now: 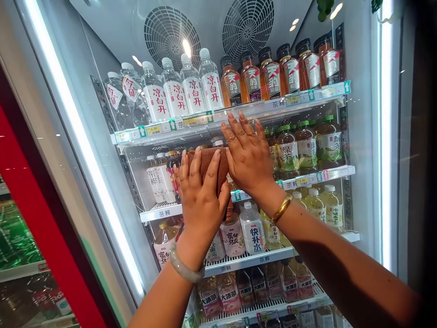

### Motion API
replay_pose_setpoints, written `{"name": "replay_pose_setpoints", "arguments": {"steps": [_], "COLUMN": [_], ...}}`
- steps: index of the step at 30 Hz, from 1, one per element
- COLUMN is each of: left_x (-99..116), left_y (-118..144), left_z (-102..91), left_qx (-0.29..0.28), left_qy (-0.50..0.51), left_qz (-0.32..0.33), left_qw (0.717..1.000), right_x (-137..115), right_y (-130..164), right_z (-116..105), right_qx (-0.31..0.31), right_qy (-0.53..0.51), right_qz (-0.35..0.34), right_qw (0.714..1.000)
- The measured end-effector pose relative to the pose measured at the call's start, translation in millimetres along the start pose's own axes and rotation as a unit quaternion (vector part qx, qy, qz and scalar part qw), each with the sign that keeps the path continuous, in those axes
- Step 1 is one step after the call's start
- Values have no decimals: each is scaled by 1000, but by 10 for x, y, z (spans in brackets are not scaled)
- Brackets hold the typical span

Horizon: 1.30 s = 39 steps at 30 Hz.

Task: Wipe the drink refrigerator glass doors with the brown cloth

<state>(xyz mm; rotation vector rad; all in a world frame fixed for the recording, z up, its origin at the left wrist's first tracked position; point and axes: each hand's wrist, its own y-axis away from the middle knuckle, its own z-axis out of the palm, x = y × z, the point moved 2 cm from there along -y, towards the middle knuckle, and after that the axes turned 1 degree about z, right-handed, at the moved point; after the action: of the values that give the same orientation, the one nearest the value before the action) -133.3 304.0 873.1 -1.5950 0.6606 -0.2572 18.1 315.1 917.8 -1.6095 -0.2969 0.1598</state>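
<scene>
Two bare hands reach up to the glass (297, 114) of a lit drinks cabinet, a brown cloth (223, 169) under the left hand (203, 196). That hand's fingers lie long and spread rather than curled; the cloth shows between them and to the right, past the index finger, with a fold emerging below the thumb. Its long axis appears to run roughly upright, along the fingers, though the palm hides much of its shape. The right hand (247, 157), slightly higher, lies flat, fingers a little apart, with nothing visible in its grasp. Its thumb sits just beside the cloth's right edge; whether they touch is unclear. The left hand is the nearer. Bottles (252, 230) stand behind the glass.
</scene>
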Motion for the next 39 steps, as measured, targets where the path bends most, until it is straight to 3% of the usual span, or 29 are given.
{"name": "replay_pose_setpoints", "arguments": {"steps": [7, 10, 15, 18, 22, 24, 33, 36, 39], "left_x": [-411, -337, -68, -184, -531, -603, -159, -254, -450], "left_y": [-467, -443, -100, -135, -455, -553, -151, -262, -484], "left_z": [-95, -65, 19, -20, -134, -155, -6, -36, -92], "left_qx": [70, 72, 24, 17, 82, 96, 34, 30, 66], "left_qy": [9, 3, 3, 1, -9, -10, 13, 19, 23], "left_qz": [-93, -68, 11, 9, -57, -63, 15, 8, -39], "left_qw": [993, 995, 1000, 1000, 995, 993, 999, 999, 997], "right_x": [-16, -12, -2, 3, 0, -6, -39, -30, -66], "right_y": [3, 4, 5, 10, 14, 15, 13, 15, -17], "right_z": [-27, -21, -7, 3, 19, 23, -6, -22, -11], "right_qx": [-2, -2, 2, -1, -2, 2, 1, -6, -17], "right_qy": [15, 18, 16, 4, -2, 4, 16, 22, 24], "right_qz": [-6, -8, -9, -4, -3, -5, 6, 8, 16], "right_qw": [1000, 1000, 1000, 1000, 1000, 1000, 1000, 1000, 999]}}
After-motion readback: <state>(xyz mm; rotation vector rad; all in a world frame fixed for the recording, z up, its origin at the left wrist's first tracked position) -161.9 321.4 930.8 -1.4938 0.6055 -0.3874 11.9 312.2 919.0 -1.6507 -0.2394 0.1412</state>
